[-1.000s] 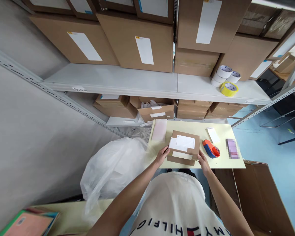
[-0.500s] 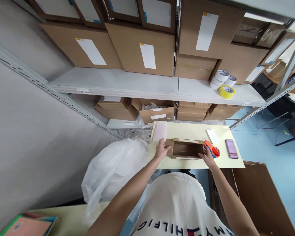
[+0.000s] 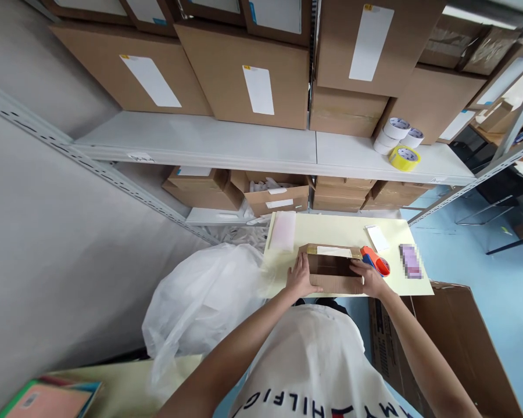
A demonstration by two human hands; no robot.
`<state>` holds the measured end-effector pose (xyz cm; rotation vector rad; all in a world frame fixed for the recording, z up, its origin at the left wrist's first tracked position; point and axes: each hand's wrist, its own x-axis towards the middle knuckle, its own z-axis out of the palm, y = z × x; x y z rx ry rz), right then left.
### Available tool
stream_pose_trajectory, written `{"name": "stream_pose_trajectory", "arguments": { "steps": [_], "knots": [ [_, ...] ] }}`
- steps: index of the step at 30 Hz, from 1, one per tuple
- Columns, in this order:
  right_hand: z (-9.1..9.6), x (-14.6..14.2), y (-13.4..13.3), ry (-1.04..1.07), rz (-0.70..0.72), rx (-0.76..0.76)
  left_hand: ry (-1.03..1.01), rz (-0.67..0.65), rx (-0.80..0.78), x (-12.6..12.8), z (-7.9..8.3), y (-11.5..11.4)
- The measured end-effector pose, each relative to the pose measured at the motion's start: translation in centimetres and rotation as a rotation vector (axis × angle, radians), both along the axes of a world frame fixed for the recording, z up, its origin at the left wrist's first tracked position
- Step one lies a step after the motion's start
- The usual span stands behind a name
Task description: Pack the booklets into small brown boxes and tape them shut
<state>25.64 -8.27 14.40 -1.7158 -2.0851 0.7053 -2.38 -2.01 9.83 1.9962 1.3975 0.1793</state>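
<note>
A small cardboard box (image 3: 337, 284) sits near the front edge of the pale yellow table (image 3: 326, 226), its top open and a white label on its far flap. My left hand (image 3: 302, 278) grips the box's left end, thumb along the near flap and fingers on the left side. At the right end my right hand (image 3: 368, 278) holds the box, its fingertips at the opening. Just beyond that hand lies an orange and blue tape dispenser (image 3: 375, 261). The inside of the box looks dark, and I cannot make out anything in it.
On the table lie a translucent pink sheet (image 3: 283, 231), a white card (image 3: 377, 238) and a blurred purple item (image 3: 411, 261). Tape rolls (image 3: 404, 158) stand on the shelf (image 3: 253, 142) ahead. A white plastic bag (image 3: 200, 296) bulges at left; a large open carton (image 3: 462, 342) stands at right.
The box has turned so that its near and far flaps show more. My left hand has shifted right and nearer me along it, and my right hand has moved slightly over its right end.
</note>
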Motion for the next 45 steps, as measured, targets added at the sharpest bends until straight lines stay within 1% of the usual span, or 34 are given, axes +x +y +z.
{"name": "stream_pose_trajectory", "arguments": {
  "steps": [3,6,9,12,14,15,17,19,20,22,24,25,27,28,30,31,33,35,36,38,41,43,45],
  "knots": [
    [0.0,0.8,3.4,-0.112,-0.010,0.016,0.046,0.037,-0.036,0.2,0.3,-0.3],
    [-0.8,0.9,6.1,-0.174,-0.031,-0.072,-0.020,0.070,-0.027,0.4,-0.1,-0.4],
    [-1.7,0.5,7.2,-0.168,-0.091,-0.179,-0.156,0.112,-0.019,0.6,-1.1,-0.3],
    [-1.6,-0.4,7.0,-0.231,-0.149,-0.190,-0.280,0.183,-0.030,0.8,-2.2,0.2],
    [-0.9,-1.9,6.7,-0.329,-0.143,-0.133,-0.344,0.226,-0.041,1.0,-2.7,0.7],
    [-0.5,-3.0,6.6,-0.367,-0.112,-0.099,-0.376,0.237,-0.042,1.0,-2.9,0.9],
    [-0.1,-5.7,6.4,-0.386,0.017,-0.058,-0.434,0.241,-0.036,1.1,-3.2,1.1],
    [-0.2,-8.7,6.4,-0.356,0.151,-0.077,-0.488,0.216,-0.025,0.9,-3.6,0.8],
    [-0.5,-9.9,6.5,-0.333,0.187,-0.099,-0.510,0.201,-0.020,0.8,-3.8,0.6],
    [-1.3,-11.5,6.6,-0.279,0.199,-0.133,-0.546,0.175,-0.007,0.0,-4.3,0.0],
    [-1.9,-12.1,6.6,-0.236,0.182,-0.136,-0.554,0.165,0.001,-1.2,-4.8,-0.2],
    [-2.1,-12.0,6.5,-0.226,0.179,-0.132,-0.541,0.179,0.004,-1.9,-5.0,0.0],
    [-2.3,-11.7,6.4,-0.236,0.184,-0.127,-0.474,0.256,0.018,-3.6,-5.2,1.5],
    [-2.2,-11.5,6.3,-0.252,0.186,-0.126,-0.418,0.323,0.027,-4.4,-5.2,2.7],
    [-1.9,-11.4,6.2,-0.295,0.189,-0.119,-0.264,0.491,0.029,-5.6,-5.0,5.9],
    [-1.8,-11.5,6.1,-0.317,0.189,-0.114,-0.178,0.585,0.003,-6.0,-5.0,7.7],
    [-1.6,-11.7,6.0,-0.356,0.187,-0.108,-0.032,0.754,-0.098,-6.1,-5.0,11.1],
    [-1.5,-11.9,6.0,-0.383,0.192,-0.108,0.038,0.822,-0.162,-5.4,-5.4,13.6],
    [-1.5,-12.0,6.0,-0.392,0.198,-0.107,0.063,0.837,-0.185,-4.8,-5.8,14.4],
    [-1.6,-12.0,6.0,-0.406,0.209,-0.105,0.108,0.874,-0.207,-3.7,-6.4,15.2],
    [-1.5,-12.0,6.1,-0.419,0.220,-0.114,0.125,0.927,-0.178,-2.6,-7.3,15.2],
    [-1.4,-12.0,6.1,-0.423,0.224,-0.131,0.041,0.876,-0.136,-2.5,-7.7,15.1],
    [-1.2,-12.1,6.0,-0.423,0.222,-0.153,-0.089,0.791,-0.142,-2.7,-8.0,15.1]
  ]
}}
